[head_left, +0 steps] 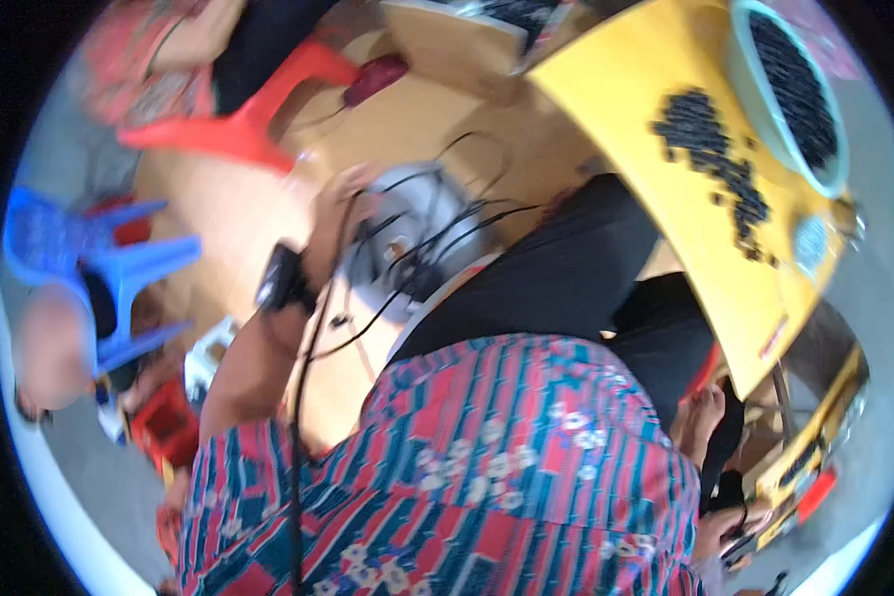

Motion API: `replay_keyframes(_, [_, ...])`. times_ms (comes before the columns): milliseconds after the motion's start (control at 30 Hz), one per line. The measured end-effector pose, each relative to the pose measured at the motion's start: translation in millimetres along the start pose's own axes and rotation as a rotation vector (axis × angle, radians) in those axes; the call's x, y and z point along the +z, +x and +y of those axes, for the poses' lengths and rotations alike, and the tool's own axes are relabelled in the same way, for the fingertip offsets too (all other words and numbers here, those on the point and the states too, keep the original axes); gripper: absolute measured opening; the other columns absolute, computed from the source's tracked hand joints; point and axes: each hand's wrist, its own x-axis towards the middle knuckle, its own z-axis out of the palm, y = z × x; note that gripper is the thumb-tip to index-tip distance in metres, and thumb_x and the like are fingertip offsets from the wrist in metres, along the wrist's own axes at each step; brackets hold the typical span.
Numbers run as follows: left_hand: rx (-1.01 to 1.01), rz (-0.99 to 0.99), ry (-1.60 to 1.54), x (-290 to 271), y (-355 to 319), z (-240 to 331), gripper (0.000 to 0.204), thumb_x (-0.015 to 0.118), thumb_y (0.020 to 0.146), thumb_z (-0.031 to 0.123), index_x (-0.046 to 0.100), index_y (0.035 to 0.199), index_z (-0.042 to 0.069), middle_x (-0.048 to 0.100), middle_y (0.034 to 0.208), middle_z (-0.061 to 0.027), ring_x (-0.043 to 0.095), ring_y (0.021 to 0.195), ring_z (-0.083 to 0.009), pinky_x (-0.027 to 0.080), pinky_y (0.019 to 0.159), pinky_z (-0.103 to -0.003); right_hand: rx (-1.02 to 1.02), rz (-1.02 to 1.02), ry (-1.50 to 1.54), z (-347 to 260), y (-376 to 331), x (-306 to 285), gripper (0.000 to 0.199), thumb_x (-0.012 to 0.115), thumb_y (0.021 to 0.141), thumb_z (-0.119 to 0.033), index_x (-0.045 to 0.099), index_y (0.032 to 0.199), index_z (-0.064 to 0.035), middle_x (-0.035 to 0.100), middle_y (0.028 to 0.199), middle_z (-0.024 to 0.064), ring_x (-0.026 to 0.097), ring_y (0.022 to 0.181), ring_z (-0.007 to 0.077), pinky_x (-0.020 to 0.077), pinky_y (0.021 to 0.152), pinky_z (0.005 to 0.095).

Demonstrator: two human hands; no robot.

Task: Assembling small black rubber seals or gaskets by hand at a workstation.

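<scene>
My left hand (348, 195) reaches out over a round grey tub (432, 194), with a black device (284, 278) strapped near the wrist. A black cable (320, 316) runs across this hand. Blur hides whether the fingers grip it. More black cables (422, 246) loop over and into the tub. At the lower right, beside the edge of the striped floral shirt (526, 447), a partly seen hand (733, 528) is close to something dark. I cannot make out for certain whether it is my right hand, nor what its fingers do.
A yellow table (616, 60) at the right holds a pale green basin (765, 109) of small black pieces and a loose pile (700, 129) of them. Red (238, 129) and blue (134, 263) plastic stools stand at left, with people nearby. A cardboard box (457, 50) is at the back.
</scene>
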Motion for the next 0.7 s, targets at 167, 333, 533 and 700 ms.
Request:
replay_keyframes(167, [-0.007,0.36,-0.106,-31.0,2.1,38.6,0.041,0.052,0.091,0.01,0.045,0.131,0.002,0.053,0.116,-0.0096,0.057,0.095,-0.0144,0.049,0.081,-0.025,0.028,0.024,-0.137,-54.3,-8.4,35.4,0.008,0.055,0.09,-0.01,0.057,0.098,-0.0081,0.05,0.07,-0.0039,0.048,0.06,0.0059,0.0439,0.053,0.0235])
replay_keyframes(333, [0.138,0.336,-0.102,-19.3,12.8,87.1,0.038,0.051,0.092,0.007,0.048,0.129,0.005,0.054,0.117,-0.0087,0.055,0.092,-0.012,0.049,0.079,-0.025,-0.036,-0.022,0.303,-67.3,-39.0,47.3,0.006,0.059,0.088,-0.01,0.055,0.091,-0.0066,0.047,0.073,-0.0017,0.049,0.064,0.0095,0.045,0.057,0.0255])
replay_keyframes(533, [0.203,-0.001,0.128,15.3,35.0,117.6,0.03,0.053,0.092,0.013,0.056,0.12,0.002,0.059,0.115,-0.0077,0.058,0.099,-0.0124,0.049,0.081,-0.025,-0.073,0.005,0.021,-23.2,-26.9,20.4,0.007,0.059,0.089,-0.011,0.055,0.093,-0.0065,0.047,0.072,-0.0021,0.047,0.061,0.0077,0.045,0.056,0.0244])
replay_keyframes(700, [0.659,-0.285,0.336,63.8,47.8,172.6,0.022,0.056,0.086,0.005,0.063,0.107,0.002,0.063,0.102,-0.0053,0.058,0.095,-0.0128,0.047,0.082,-0.026,-0.015,-0.281,0.01,-52.6,-45.1,14.1,0.002,0.053,0.091,-0.009,0.052,0.092,-0.0083,0.045,0.072,-0.0038,0.044,0.062,0.0067,0.0391,0.056,0.0225])
